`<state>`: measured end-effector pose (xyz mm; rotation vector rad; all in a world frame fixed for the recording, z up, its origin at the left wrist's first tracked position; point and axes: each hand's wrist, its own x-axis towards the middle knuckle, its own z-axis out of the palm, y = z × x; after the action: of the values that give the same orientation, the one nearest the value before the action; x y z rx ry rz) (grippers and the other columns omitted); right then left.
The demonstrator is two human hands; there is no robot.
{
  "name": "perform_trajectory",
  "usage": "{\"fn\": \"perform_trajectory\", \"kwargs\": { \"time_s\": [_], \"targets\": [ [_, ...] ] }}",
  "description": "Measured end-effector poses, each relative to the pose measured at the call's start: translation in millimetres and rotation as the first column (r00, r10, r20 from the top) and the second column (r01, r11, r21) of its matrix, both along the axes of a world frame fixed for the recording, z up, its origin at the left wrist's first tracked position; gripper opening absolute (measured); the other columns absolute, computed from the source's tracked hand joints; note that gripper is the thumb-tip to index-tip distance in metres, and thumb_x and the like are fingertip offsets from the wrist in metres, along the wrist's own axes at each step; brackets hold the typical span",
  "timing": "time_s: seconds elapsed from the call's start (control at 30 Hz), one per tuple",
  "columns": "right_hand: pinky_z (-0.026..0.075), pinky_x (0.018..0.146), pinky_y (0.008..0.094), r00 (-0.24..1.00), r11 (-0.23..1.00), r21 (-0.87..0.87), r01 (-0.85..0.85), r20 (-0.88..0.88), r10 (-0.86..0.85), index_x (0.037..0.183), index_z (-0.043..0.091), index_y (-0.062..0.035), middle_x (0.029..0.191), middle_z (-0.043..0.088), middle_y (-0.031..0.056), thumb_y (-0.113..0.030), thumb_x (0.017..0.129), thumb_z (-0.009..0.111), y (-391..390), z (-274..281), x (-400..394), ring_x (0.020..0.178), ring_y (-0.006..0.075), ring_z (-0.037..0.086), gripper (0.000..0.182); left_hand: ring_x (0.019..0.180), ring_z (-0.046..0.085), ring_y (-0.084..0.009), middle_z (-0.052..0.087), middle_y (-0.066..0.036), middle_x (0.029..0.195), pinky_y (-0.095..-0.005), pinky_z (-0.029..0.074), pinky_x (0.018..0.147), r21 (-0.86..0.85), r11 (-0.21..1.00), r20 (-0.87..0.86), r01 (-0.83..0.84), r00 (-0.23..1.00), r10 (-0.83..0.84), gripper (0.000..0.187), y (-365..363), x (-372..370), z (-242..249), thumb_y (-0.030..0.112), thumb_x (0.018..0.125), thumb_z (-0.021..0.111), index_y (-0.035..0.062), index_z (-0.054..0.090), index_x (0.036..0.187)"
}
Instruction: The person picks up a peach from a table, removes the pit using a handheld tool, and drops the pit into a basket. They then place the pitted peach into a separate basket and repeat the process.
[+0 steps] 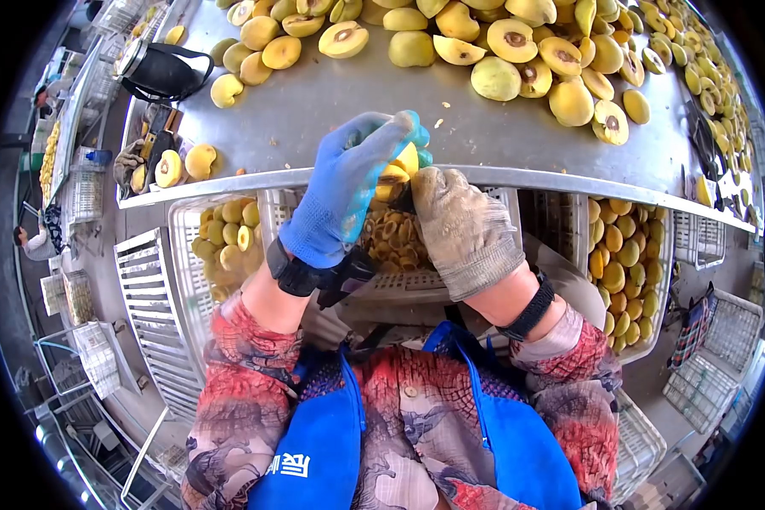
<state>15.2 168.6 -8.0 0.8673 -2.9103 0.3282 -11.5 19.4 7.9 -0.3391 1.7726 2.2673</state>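
My left hand (340,191), in a blue glove, is closed around a cut yellow peach (392,177) above the near edge of the metal table. Close against the peach is my right hand (467,229), in a worn grey glove, its fingers curled. A small dark part shows between the right fingers and the fruit, but its kind is hidden. Beneath both hands, a crate of pitted peach pieces (395,238) is partly covered by my forearms.
Whole and halved peaches (512,40) are heaped across the far side of the metal table (289,127). Crates of peaches stand at left (229,234) and right (624,263). A black container (166,70) sits at the table's left end. Other people are far left.
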Motion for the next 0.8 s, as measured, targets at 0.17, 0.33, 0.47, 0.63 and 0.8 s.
{"fn": "perform_trajectory", "kwargs": {
  "time_s": [0.17,0.33,0.47,0.63,0.8],
  "targets": [
    [0.05,0.054,0.0339,0.999,1.0,0.0,0.029,-0.014,-0.029,0.104,0.048,-0.0042,0.082,0.056,0.0117,-0.012,0.083,0.051,2.4,7.1,-2.8,0.068,0.024,0.062,0.022,0.082,0.06,-0.0122,0.063,-0.006,0.09,-0.0228,0.046,0.072,-0.192,0.974,-0.041,0.122,0.99,-0.132,0.03,-5.4,-7.8,4.9,0.029,0.088,0.06,0.0007,0.062,0.096],
    [0.05,0.055,0.0332,0.989,0.997,0.075,-0.031,-0.14,0.041,0.118,0.046,-0.0031,0.083,0.054,0.0099,-0.011,0.082,0.051,9.2,6.6,1.9,0.068,0.0226,0.061,0.037,0.078,0.059,-0.013,0.06,-0.005,0.09,-0.0243,0.048,0.066,-0.675,0.736,-0.401,-0.055,0.864,-0.303,0.018,-48.9,-17.7,1.7,0.01,0.082,0.061,0.0063,0.063,0.099],
    [0.05,0.052,0.0304,0.993,0.99,0.102,-0.1,-0.045,0.105,0.109,0.049,-0.0049,0.081,0.055,0.008,-0.013,0.082,0.051,12.3,-0.4,7.1,0.066,0.0195,0.061,0.028,0.081,0.062,-0.0203,0.061,-0.009,0.094,-0.0279,0.049,0.068,-0.937,0.205,-0.347,-0.283,0.684,-0.641,0.024,-127.4,7.4,32.2,0.003,0.078,0.061,0.0071,0.062,0.102],
    [0.05,0.046,0.0323,0.994,0.964,0.246,-0.097,0.08,0.08,0.094,0.047,-0.008,0.075,0.055,0.0064,-0.012,0.084,0.048,13.2,-38.7,14.3,0.059,0.0188,0.062,0.01,0.081,0.06,-0.0224,0.06,-0.013,0.091,-0.0306,0.048,0.073,-0.905,-0.41,0.091,-0.111,0.892,-0.442,0.027,-236.0,64.2,23.1,0.015,0.08,0.065,0.0034,0.061,0.105],
    [0.051,0.047,0.0357,0.982,0.935,0.343,-0.088,0.189,0.023,0.095,0.053,-0.008,0.077,0.059,0.01,-0.013,0.084,0.049,12.8,-48.7,6.3,0.064,0.0221,0.066,0.012,0.079,0.058,-0.0122,0.062,-0.005,0.09,-0.0269,0.048,0.074,-0.889,0.448,-0.23,-0.098,0.94,-0.25,0.029,-145.5,49.2,27.7,0.008,0.081,0.062,0.0015,0.061,0.11]
  ]
}}
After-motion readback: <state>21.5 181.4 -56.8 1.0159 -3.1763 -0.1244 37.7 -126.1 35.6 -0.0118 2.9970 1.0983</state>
